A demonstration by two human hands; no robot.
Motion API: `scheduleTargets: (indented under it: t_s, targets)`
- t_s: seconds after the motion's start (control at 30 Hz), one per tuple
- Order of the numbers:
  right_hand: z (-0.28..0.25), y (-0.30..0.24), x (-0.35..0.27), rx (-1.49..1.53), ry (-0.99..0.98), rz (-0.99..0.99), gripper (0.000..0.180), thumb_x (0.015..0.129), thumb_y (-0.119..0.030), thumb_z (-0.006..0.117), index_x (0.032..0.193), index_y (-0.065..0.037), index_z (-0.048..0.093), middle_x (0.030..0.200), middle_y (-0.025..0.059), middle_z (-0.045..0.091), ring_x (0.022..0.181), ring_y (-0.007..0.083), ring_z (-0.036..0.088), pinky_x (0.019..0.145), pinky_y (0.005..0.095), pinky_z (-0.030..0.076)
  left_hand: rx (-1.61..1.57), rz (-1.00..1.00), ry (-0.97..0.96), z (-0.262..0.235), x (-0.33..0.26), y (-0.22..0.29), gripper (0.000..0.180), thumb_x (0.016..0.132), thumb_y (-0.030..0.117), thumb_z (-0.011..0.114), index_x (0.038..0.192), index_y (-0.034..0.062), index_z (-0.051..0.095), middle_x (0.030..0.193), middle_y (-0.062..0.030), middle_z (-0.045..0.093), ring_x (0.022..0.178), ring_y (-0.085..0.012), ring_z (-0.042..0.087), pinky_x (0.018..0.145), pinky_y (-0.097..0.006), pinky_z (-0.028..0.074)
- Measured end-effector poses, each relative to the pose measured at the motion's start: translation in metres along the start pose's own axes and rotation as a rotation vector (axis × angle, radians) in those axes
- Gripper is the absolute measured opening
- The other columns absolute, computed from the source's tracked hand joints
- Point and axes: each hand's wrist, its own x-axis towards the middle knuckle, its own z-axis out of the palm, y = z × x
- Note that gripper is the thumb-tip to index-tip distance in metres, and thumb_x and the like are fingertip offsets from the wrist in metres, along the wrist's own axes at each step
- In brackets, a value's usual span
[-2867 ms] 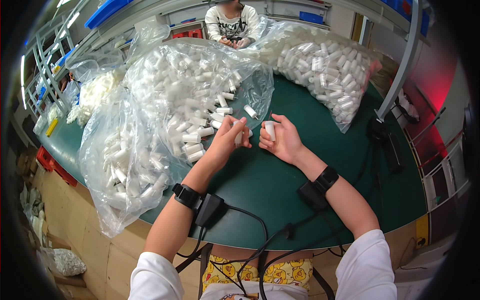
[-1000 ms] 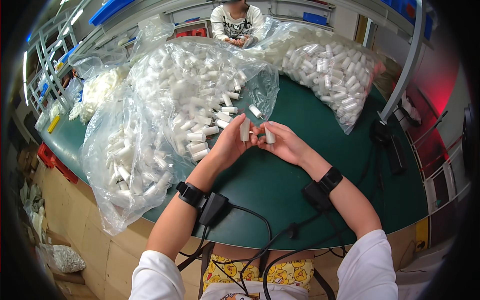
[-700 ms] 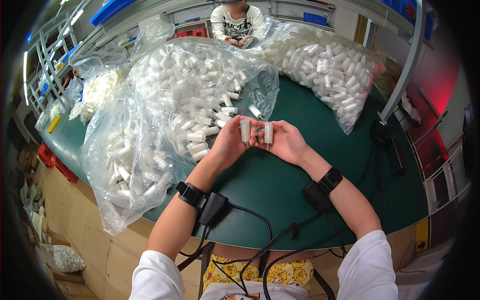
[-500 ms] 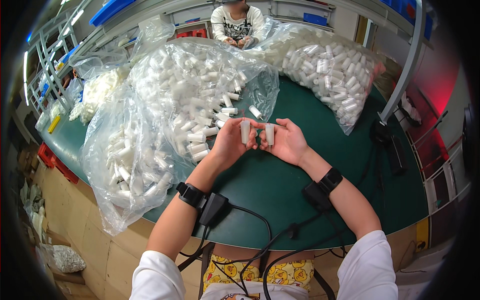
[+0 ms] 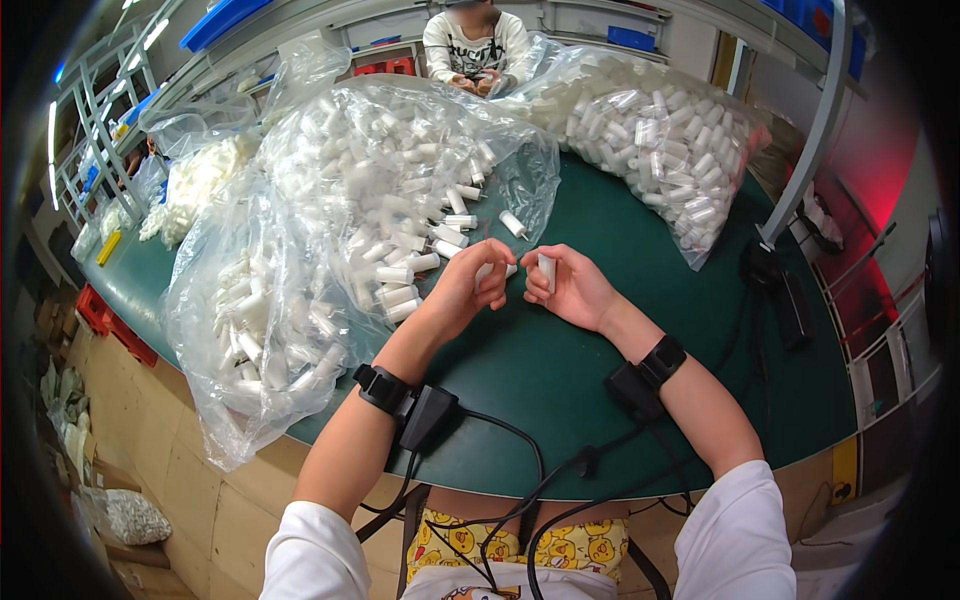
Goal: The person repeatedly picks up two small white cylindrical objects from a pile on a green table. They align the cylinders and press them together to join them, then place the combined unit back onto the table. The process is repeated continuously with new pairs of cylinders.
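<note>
My left hand (image 5: 468, 290) is closed, its curled fingers wrapped round a white cylinder (image 5: 483, 273) that they partly cover. Facing it, my right hand (image 5: 578, 288) grips another white cylinder (image 5: 547, 268), tilted, between thumb and fingers. A narrow gap separates the two hands above the green table (image 5: 560, 400). Just beyond them one loose white cylinder (image 5: 512, 223) with a thin dark pin at its end lies on the table. To the left, many like it spill from a large clear plastic bag (image 5: 350, 150).
A second clear bag (image 5: 680, 140) full of white cylinders lies at the far right. Across the table sits a person (image 5: 475, 50) in a white top. Black cables (image 5: 540, 450) run from my wrist straps. A grey metal post (image 5: 810, 140) rises at the right edge.
Both hands have turned and drawn slightly apart. The cylinders, upright before, are now tilted, and my left fingers have curled further over theirs.
</note>
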Motion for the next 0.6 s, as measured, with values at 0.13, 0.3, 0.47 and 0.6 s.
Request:
scheduleTargets:
  t_s: [0.13,0.3,0.47,0.6]
  targets:
    - [-0.003,0.000,0.001,-0.007,0.005,0.014,0.024,0.085,-0.022,0.045,0.093,0.000,0.052,0.055,-0.0003,0.038,0.050,0.0119,0.037,0.064,0.0281,0.036,0.029,-0.015,-0.011,-0.001,-0.001,0.000,0.012,0.084,0.019,0.042,0.086,0.0091,0.049,0.054,0.0050,0.025,0.045,-0.0080,0.024,0.050,-0.024,0.030]
    - [-0.005,0.001,0.001,-0.005,0.045,0.035,0.024,0.086,-0.022,0.044,0.095,0.000,0.050,0.056,-0.0015,0.035,0.050,0.0104,0.037,0.064,0.0281,0.037,0.013,0.002,-0.017,-0.001,-0.001,0.000,0.015,0.086,0.022,0.042,0.089,0.0090,0.049,0.054,0.0046,0.026,0.045,-0.0081,0.026,0.050,-0.024,0.030]
    - [0.003,0.001,0.000,0.023,0.082,-0.010,0.032,0.088,-0.030,0.044,0.097,0.000,0.049,0.062,0.0016,0.042,0.058,0.0136,0.042,0.069,0.0302,0.039,-0.089,0.093,-0.004,0.002,-0.001,0.003,0.030,0.089,0.035,0.039,0.095,0.0069,0.049,0.057,0.0026,0.032,0.050,-0.0094,0.033,0.055,-0.025,0.034]
    - [0.007,-0.003,-0.001,0.112,0.103,0.019,0.043,0.088,-0.039,0.040,0.099,0.001,0.048,0.069,0.0071,0.046,0.065,0.0196,0.045,0.074,0.0329,0.038,-0.163,0.111,-0.043,0.000,0.000,0.003,0.039,0.088,0.041,0.036,0.098,0.0052,0.049,0.060,-0.0001,0.037,0.053,-0.0121,0.038,0.060,-0.028,0.037]
